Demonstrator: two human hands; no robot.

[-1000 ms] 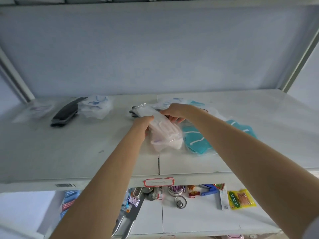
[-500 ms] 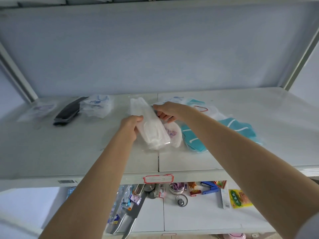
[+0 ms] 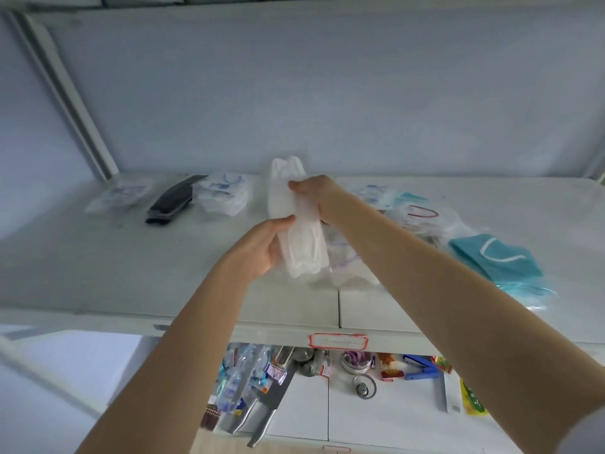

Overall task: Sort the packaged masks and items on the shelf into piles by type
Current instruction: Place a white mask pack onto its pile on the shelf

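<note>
Pack of white masks (image 3: 296,221) is lifted clear of the mixed heap (image 3: 422,221) now, held above the shelf's (image 3: 98,273) middle, left hand (image 3: 262,247) and right hand (image 3: 314,194) both gripping it. Looks ready for its own pile.

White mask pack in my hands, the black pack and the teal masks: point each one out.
white mask pack (image 3: 302,237), head view, its lower middle.
black pack (image 3: 173,201), head view, middle of its top.
teal masks (image 3: 517,270), head view, fabric below the white loop.

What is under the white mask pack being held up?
A clear packet with purple trim lies on the shelf beneath the white mask pack, which covers part of it.
</note>
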